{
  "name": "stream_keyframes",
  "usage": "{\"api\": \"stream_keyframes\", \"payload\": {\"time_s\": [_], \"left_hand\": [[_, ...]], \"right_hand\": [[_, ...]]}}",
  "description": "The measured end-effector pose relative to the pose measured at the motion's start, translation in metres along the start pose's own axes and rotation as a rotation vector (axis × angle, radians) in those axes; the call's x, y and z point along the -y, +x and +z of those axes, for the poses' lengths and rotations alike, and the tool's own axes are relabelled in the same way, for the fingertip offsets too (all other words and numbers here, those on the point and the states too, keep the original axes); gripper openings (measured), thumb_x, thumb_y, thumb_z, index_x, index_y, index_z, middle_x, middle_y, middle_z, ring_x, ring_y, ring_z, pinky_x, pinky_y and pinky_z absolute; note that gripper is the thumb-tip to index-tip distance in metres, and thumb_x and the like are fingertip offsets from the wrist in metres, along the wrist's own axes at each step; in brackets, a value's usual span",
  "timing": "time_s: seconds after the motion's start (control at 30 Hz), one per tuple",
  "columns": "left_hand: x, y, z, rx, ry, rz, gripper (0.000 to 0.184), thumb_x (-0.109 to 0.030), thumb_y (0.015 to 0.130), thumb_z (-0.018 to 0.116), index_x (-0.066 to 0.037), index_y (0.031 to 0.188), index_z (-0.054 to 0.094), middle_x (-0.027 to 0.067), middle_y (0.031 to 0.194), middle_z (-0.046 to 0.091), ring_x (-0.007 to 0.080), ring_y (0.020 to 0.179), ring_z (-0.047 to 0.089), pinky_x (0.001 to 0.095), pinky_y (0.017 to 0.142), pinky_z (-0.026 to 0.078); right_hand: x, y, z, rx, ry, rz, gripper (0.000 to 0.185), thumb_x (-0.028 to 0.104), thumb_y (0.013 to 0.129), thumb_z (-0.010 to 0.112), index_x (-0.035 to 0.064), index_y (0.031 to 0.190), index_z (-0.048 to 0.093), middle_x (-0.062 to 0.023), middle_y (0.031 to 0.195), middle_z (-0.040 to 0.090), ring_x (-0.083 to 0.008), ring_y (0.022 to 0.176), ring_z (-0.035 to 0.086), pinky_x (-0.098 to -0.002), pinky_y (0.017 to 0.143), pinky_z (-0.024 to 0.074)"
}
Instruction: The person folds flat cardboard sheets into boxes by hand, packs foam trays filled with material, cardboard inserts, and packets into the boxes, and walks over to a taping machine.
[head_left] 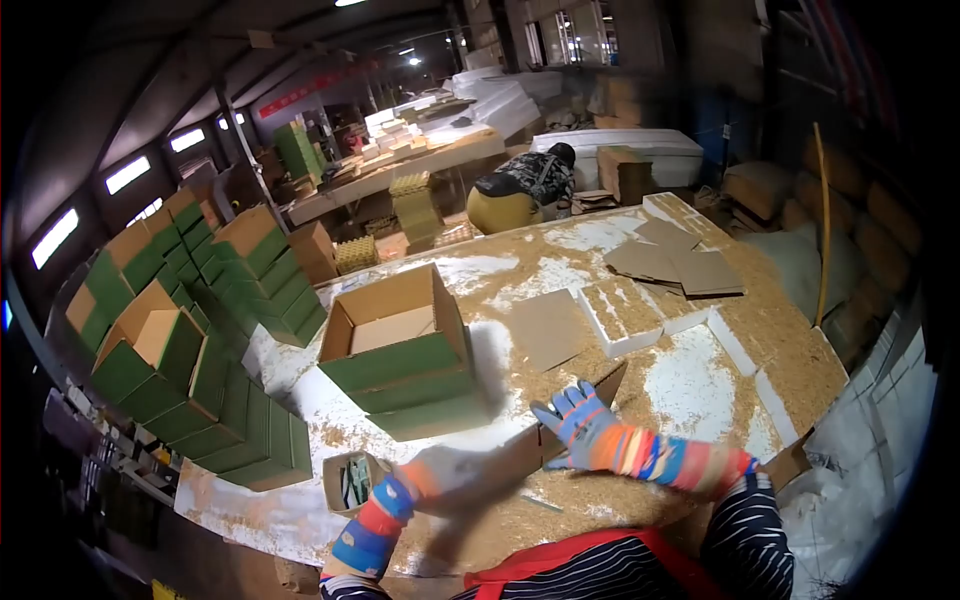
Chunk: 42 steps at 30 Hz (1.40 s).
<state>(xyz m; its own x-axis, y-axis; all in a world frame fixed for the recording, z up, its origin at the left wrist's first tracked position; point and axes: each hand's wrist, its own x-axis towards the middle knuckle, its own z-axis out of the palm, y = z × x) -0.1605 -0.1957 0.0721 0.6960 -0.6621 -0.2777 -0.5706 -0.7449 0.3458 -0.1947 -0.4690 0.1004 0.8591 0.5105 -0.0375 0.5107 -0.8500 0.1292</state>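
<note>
My left hand [449,472], in a grey glove with a striped sleeve cover, is smeared by motion at the near end of a brown cardboard piece [515,462]; its fingers cannot be made out. My right hand [583,424], gloved in grey-blue, has its fingers spread against the same cardboard, which runs on behind it to the right. Just beyond my hands stands a stack of green-sided cardboard boxes [400,375], the top one open upward. Beside my left wrist is a small open box [352,482] with dark green strips inside.
More green boxes [250,430] are stacked at the left. Flat cardboard sheets [680,265] and a loose sheet [545,328] lie on the dusty worktable [690,390], near low white-edged slabs [618,318]. A person [525,188] bends down beyond the far edge. A wooden pole [823,225] leans at right.
</note>
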Motion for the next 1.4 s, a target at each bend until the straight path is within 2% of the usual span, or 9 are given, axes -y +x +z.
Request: {"api": "stream_keyframes", "payload": {"time_s": [0.3,0.67,0.83,1.0,1.03,1.17,1.27,1.33,1.4], "left_hand": [[0.021,0.019,-0.038,-0.09,-0.44,0.01,0.042,-0.038,0.085,0.05,-0.005,0.11,0.057,0.0129,0.105,0.06,0.02,0.094,0.056,0.0306,0.083,0.042],[0.029,0.007,-0.003,-0.237,-0.468,-0.052,0.072,-0.026,0.058,0.065,-0.009,0.124,0.044,0.0179,0.109,0.057,0.03,0.093,0.057,0.0354,0.08,0.046],[0.044,-0.018,0.04,-1.247,-1.148,-0.112,0.053,-0.018,0.07,0.062,-0.008,0.119,0.047,0.0153,0.111,0.056,0.0226,0.095,0.058,0.0298,0.083,0.046],[-0.015,-0.006,0.07,-0.274,-0.22,0.03,0.041,-0.028,0.073,0.058,-0.014,0.111,0.055,0.0128,0.099,0.061,0.0269,0.091,0.058,0.0332,0.077,0.047],[-0.013,-0.014,0.055,-0.212,-0.353,-0.021,0.038,-0.029,0.073,0.059,-0.012,0.107,0.059,0.012,0.095,0.062,0.0249,0.09,0.059,0.0326,0.076,0.047],[0.045,-0.034,0.069,-1.064,-1.148,0.123,0.077,-0.034,0.074,0.064,-0.006,0.135,0.026,0.0208,0.129,0.037,0.0285,0.122,0.036,0.0372,0.099,0.031],[0.025,-0.025,0.104,-0.758,-0.755,-0.358,0.114,-0.046,0.055,0.074,-0.004,0.138,0.009,0.0235,0.136,0.022,0.0365,0.126,0.024,0.039,0.104,0.023],[0.025,-0.024,0.109,-0.713,-0.573,-0.477,0.121,-0.05,0.049,0.076,-0.002,0.137,0.008,0.0262,0.136,0.02,0.0393,0.126,0.021,0.039,0.105,0.02],[0.023,-0.011,0.117,-0.825,-0.365,-0.42,0.121,-0.05,0.049,0.076,-0.001,0.137,0.008,0.0277,0.135,0.02,0.0402,0.126,0.022,0.0393,0.105,0.021]], "right_hand": [[0.019,0.004,0.027,-0.408,0.129,0.121,0.091,0.058,0.058,0.064,0.0133,0.131,0.035,-0.0232,0.131,0.032,-0.0414,0.124,0.024,-0.0569,0.101,0.0108],[0.016,-0.022,0.05,-0.588,0.586,-0.087,0.017,0.02,0.065,0.065,0.0085,0.072,0.056,-0.0168,0.117,0.05,-0.0385,0.117,0.036,-0.0517,0.101,0.0205],[0.017,-0.075,0.039,-0.416,1.28,-0.243,0.047,0.023,0.069,0.068,0.0034,0.108,0.051,-0.0212,0.13,0.039,-0.032,0.125,0.031,-0.0425,0.102,0.0254],[0.04,-0.031,0.054,0.087,1.043,-0.585,0.071,0.04,0.069,0.066,-0.0013,0.123,0.044,-0.0201,0.123,0.047,-0.0267,0.116,0.044,-0.0371,0.097,0.033],[0.038,-0.028,0.044,0.301,1.337,-0.398,0.041,0.012,0.068,0.058,0.0004,0.107,0.053,-0.0204,0.114,0.051,-0.0295,0.102,0.052,-0.0365,0.085,0.0426],[0.047,-0.025,0.054,-0.109,1.973,0.172,0.052,0.016,0.066,0.069,-0.0049,0.11,0.05,-0.0154,0.105,0.054,-0.022,0.092,0.055,-0.0328,0.081,0.0461],[0.035,-0.017,0.044,-0.045,0.813,-0.104,0.039,0.012,0.07,0.066,-0.001,0.104,0.052,-0.0159,0.103,0.057,-0.0264,0.09,0.056,-0.034,0.08,0.0439],[0.033,0.014,0.016,-0.835,0.121,-0.251,0.042,0.017,0.069,0.067,0.0021,0.106,0.053,-0.0154,0.099,0.058,-0.03,0.088,0.057,-0.0332,0.08,0.0443],[-0.013,0.055,0.058,-0.338,0.174,0.022,0.031,0.026,0.072,0.063,0.006,0.095,0.056,-0.0135,0.09,0.058,-0.0302,0.076,0.057,-0.0377,0.068,0.044]]}}
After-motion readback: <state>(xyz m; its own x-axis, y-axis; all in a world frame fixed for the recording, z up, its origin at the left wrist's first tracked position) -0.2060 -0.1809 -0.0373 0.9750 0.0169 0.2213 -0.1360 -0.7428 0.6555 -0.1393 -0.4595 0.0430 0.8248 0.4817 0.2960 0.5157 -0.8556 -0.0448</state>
